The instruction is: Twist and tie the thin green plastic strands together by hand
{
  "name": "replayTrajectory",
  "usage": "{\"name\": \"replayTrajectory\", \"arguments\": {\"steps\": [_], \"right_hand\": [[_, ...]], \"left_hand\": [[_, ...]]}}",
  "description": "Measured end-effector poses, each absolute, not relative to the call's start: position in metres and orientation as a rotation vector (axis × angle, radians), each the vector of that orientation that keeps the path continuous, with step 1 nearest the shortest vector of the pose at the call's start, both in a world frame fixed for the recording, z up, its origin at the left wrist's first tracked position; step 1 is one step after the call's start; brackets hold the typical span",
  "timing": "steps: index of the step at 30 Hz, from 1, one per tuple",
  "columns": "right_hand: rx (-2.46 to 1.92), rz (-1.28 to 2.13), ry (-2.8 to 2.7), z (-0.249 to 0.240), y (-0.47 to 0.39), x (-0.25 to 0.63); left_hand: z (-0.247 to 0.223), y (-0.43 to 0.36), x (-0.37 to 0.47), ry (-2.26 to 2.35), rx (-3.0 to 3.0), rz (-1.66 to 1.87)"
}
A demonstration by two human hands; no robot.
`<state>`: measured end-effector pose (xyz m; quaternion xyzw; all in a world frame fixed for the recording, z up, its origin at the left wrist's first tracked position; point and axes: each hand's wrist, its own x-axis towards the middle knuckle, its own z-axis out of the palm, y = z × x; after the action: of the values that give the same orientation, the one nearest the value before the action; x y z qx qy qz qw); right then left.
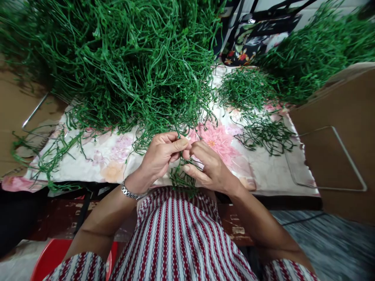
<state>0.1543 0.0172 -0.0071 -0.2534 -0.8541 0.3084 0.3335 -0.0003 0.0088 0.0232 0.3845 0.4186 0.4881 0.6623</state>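
My left hand (162, 154), with a metal watch at the wrist, pinches the top of a green plastic stem piece between thumb and fingers. Right beside it, almost touching, my right hand (206, 166) has its index finger curled at the same piece, its thumb held apart below; what it grips is too small to make out. Thin dark green stems (183, 177) hang under both hands, near the table edge. Just beyond the hands rises a large heap of green plastic stems (131, 66).
A floral cloth (113, 152) covers the table. Smaller green piles (266, 134) lie to the right, loose stems (58, 158) to the left. Cardboard boxes (336, 148) stand at both sides. A floral bag (249, 43) is at the back, a red stool (51, 259) below left.
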Motion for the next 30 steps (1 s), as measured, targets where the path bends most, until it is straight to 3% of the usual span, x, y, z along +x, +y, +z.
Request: {"name": "replayTrajectory", "arguments": {"steps": [8, 19, 24, 30], "right_hand": [[-0.579, 1.117, -1.874, -0.019, 0.017, 0.153], [-0.308, 1.283, -1.987, -0.015, 0.016, 0.157], [-0.063, 1.484, -1.829, -0.015, 0.014, 0.163], [-0.724, 1.217, -1.741, -0.004, 0.027, 0.183]], "left_hand": [[0.022, 0.007, 0.002, 0.885, 0.809, 1.071], [0.018, -0.013, 0.002, 0.784, 0.675, 0.982], [0.028, -0.007, -0.008, 0.812, 0.645, 1.288], [0.032, 0.000, 0.002, 0.921, 0.879, 1.148]]}}
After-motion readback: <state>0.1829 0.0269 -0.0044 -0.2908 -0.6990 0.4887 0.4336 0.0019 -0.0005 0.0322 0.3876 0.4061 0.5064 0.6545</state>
